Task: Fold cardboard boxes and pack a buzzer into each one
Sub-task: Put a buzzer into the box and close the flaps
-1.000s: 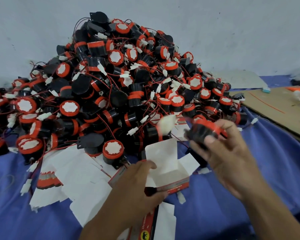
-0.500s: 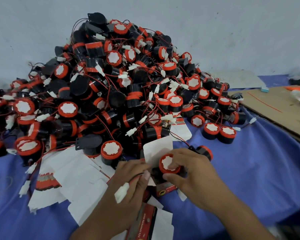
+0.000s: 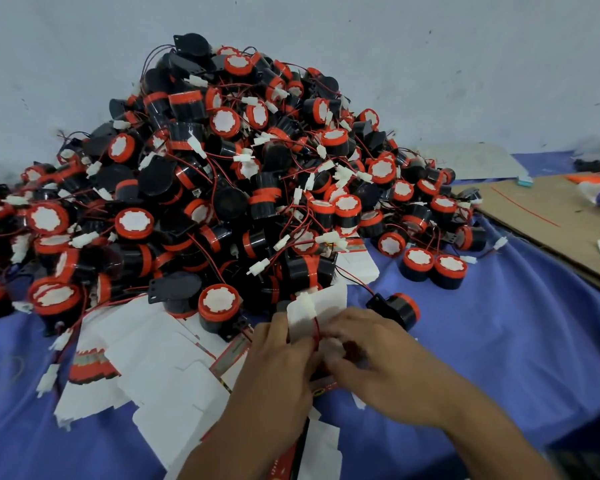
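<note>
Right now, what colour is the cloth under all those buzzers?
The cloth is plain blue-purple with no pattern. It shows best in the head view, on the bare stretch to the right.

2 bare hands, left hand (image 3: 279,358), right hand (image 3: 374,355), bare forearms (image 3: 471,414)

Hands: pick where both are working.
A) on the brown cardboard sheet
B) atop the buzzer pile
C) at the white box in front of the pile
C: the left hand and right hand meet at the white box, just in front of the buzzer pile.
</note>
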`<move>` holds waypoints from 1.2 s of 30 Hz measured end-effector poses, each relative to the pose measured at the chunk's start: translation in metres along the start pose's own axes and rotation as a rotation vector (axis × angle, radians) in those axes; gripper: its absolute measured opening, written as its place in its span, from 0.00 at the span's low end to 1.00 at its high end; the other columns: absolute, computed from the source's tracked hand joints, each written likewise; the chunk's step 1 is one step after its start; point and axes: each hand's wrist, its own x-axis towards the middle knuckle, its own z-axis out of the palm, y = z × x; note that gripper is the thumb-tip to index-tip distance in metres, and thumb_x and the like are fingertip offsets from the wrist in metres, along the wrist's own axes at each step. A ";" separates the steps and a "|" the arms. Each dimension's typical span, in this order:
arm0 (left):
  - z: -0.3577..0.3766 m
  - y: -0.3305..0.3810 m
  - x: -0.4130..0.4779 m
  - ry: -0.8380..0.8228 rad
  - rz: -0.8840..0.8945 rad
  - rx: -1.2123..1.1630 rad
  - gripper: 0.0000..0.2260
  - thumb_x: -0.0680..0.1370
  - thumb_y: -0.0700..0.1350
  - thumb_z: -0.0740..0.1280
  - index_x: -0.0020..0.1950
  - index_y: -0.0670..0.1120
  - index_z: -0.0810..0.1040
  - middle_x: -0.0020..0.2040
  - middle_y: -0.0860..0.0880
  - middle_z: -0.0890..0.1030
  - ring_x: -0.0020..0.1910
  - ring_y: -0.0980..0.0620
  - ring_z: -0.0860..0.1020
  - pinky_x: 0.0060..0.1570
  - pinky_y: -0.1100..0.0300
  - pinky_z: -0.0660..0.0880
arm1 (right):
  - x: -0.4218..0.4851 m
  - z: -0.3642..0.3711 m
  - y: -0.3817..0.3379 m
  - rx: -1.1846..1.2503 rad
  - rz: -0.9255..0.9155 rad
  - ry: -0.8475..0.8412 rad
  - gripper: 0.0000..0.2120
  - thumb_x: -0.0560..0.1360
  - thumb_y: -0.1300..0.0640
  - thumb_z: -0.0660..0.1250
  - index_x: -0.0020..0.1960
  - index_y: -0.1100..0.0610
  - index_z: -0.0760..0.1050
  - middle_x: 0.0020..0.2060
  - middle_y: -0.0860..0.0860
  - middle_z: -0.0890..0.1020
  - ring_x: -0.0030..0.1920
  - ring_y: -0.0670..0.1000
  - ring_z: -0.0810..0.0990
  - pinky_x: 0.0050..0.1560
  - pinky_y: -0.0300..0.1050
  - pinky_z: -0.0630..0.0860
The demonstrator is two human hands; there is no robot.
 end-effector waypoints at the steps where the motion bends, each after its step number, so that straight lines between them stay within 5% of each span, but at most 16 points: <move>1: -0.002 -0.001 0.001 -0.041 0.011 0.073 0.17 0.80 0.43 0.61 0.66 0.60 0.73 0.62 0.56 0.64 0.58 0.52 0.63 0.62 0.55 0.69 | -0.001 -0.001 0.000 0.078 0.005 0.019 0.04 0.81 0.57 0.66 0.54 0.50 0.78 0.48 0.43 0.79 0.49 0.45 0.78 0.50 0.37 0.74; 3: -0.005 0.000 0.002 -0.081 0.004 0.170 0.20 0.81 0.46 0.60 0.71 0.62 0.69 0.65 0.55 0.62 0.61 0.52 0.59 0.65 0.57 0.65 | -0.001 -0.001 -0.001 0.221 0.022 0.072 0.09 0.82 0.54 0.66 0.62 0.49 0.77 0.49 0.43 0.81 0.49 0.47 0.80 0.49 0.39 0.77; 6: -0.013 0.003 0.005 -0.162 -0.018 0.262 0.20 0.82 0.49 0.58 0.74 0.62 0.65 0.66 0.53 0.60 0.63 0.50 0.55 0.67 0.56 0.61 | 0.003 0.005 -0.004 0.347 0.008 0.165 0.09 0.83 0.57 0.65 0.61 0.55 0.79 0.46 0.49 0.83 0.47 0.54 0.83 0.49 0.52 0.80; 11: -0.021 0.005 0.008 -0.239 -0.011 0.271 0.17 0.82 0.51 0.58 0.71 0.61 0.69 0.67 0.53 0.60 0.63 0.50 0.58 0.68 0.56 0.63 | 0.006 0.014 -0.005 0.479 0.020 0.199 0.05 0.82 0.57 0.65 0.52 0.55 0.80 0.41 0.49 0.84 0.40 0.51 0.84 0.44 0.42 0.81; 16: -0.023 0.004 0.005 -0.038 -0.211 -0.058 0.04 0.76 0.52 0.73 0.47 0.55 0.80 0.51 0.60 0.66 0.49 0.64 0.71 0.44 0.72 0.68 | 0.007 0.021 0.003 0.382 0.095 0.194 0.08 0.83 0.55 0.64 0.51 0.58 0.80 0.40 0.53 0.84 0.39 0.54 0.84 0.43 0.58 0.81; 21: -0.012 0.004 0.006 0.055 -0.339 -0.179 0.11 0.74 0.44 0.73 0.40 0.56 0.72 0.47 0.58 0.70 0.46 0.65 0.71 0.39 0.70 0.67 | 0.009 0.025 0.003 0.240 0.006 0.190 0.05 0.80 0.58 0.69 0.45 0.55 0.81 0.37 0.43 0.81 0.36 0.46 0.79 0.37 0.36 0.74; 25: -0.007 0.009 0.009 0.177 -0.379 -0.264 0.14 0.69 0.33 0.70 0.38 0.52 0.74 0.46 0.56 0.71 0.43 0.63 0.71 0.39 0.75 0.67 | 0.010 0.029 0.003 0.144 -0.012 0.171 0.08 0.78 0.56 0.72 0.41 0.57 0.81 0.39 0.47 0.80 0.38 0.49 0.78 0.39 0.44 0.75; 28: -0.008 0.004 0.003 0.204 -0.435 -0.388 0.13 0.71 0.36 0.72 0.40 0.54 0.75 0.47 0.56 0.74 0.44 0.60 0.75 0.39 0.68 0.71 | 0.012 0.028 0.004 0.128 0.022 0.137 0.12 0.77 0.54 0.73 0.38 0.59 0.80 0.41 0.47 0.78 0.40 0.49 0.77 0.41 0.48 0.76; 32: -0.020 -0.004 -0.006 0.171 -0.505 -0.588 0.10 0.77 0.41 0.69 0.45 0.58 0.79 0.45 0.54 0.82 0.42 0.60 0.80 0.41 0.61 0.76 | 0.016 0.028 0.002 0.039 0.030 0.062 0.09 0.77 0.55 0.73 0.40 0.57 0.84 0.44 0.42 0.76 0.42 0.44 0.76 0.41 0.41 0.75; 36: -0.024 0.002 -0.013 0.168 -0.388 -0.551 0.08 0.76 0.41 0.72 0.40 0.53 0.84 0.48 0.57 0.79 0.47 0.62 0.79 0.44 0.68 0.76 | 0.022 0.029 -0.002 0.037 0.057 0.065 0.09 0.79 0.55 0.71 0.43 0.58 0.86 0.44 0.42 0.75 0.41 0.39 0.75 0.43 0.37 0.75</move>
